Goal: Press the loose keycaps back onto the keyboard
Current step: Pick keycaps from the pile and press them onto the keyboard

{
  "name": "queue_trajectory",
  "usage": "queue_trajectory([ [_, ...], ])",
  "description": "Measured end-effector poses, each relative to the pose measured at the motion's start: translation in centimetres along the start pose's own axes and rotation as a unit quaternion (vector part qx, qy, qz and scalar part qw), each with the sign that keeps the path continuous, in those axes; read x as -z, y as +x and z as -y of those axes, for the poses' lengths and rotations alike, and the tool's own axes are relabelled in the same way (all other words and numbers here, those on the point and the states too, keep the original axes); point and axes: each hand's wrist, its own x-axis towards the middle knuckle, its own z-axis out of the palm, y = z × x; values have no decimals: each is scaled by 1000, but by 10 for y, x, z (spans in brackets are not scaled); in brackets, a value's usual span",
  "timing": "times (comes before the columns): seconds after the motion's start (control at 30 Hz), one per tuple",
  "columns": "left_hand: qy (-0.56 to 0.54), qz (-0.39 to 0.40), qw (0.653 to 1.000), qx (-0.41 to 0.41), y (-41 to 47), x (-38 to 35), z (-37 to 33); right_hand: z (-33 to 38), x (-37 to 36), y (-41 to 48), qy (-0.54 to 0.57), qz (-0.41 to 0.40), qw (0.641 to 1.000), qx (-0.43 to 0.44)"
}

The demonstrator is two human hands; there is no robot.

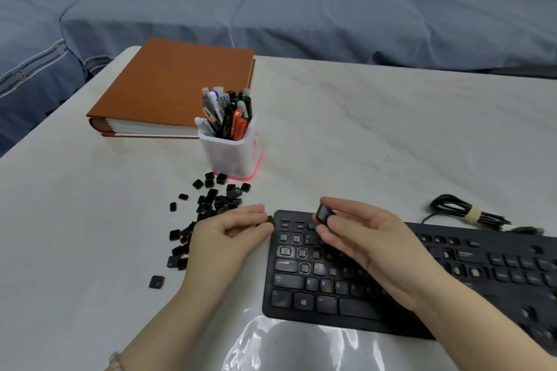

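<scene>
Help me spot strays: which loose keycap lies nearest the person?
The lone keycap by the wrist of the left hand, apart from the pile, closer to the person than any other.

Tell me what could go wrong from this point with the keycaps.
1. The keycap pinched in the right hand hangs above the keyboard. Its legend is unreadable, so it may go onto the wrong socket or sit crooked.
2. The left hand rests beside the loose keycaps; a sweep could scatter them.

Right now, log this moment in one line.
right hand pinches keycap above keyboard | left hand pinches second keycap | loose keycaps beside keyboard
</scene>
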Motion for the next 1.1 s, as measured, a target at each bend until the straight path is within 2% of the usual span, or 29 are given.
queue_trajectory([
  [0.17, -2, 61, 998, 4, -20, -26, -3, 7, 22, -24, -163, -27, 984, 69],
  [0.43, -2, 122, 993, 1, -45, -57, 1, 3, 58, -48, -255, -58, 958, 119],
  [0.6, 34, 157, 987, -5, -55, -69, 8, 1, 96, -62, -364, -103, 917, 126],
  [0.73, 71, 167, 983, -11, -63, -78, 19, -1, 139, -74, -482, -147, 853, 133],
  [0.9, 157, 181, 970, -29, -71, -86, 29, 0, 175, -86, -530, -177, 817, 144],
  [1.0, 206, 191, 958, -58, -74, -92, 34, -3, 186, -87, -554, -166, 803, 146],
  [1.1, 242, 199, 945, -98, -76, -96, 37, -11, 194, -84, -607, -126, 769, 154],
])
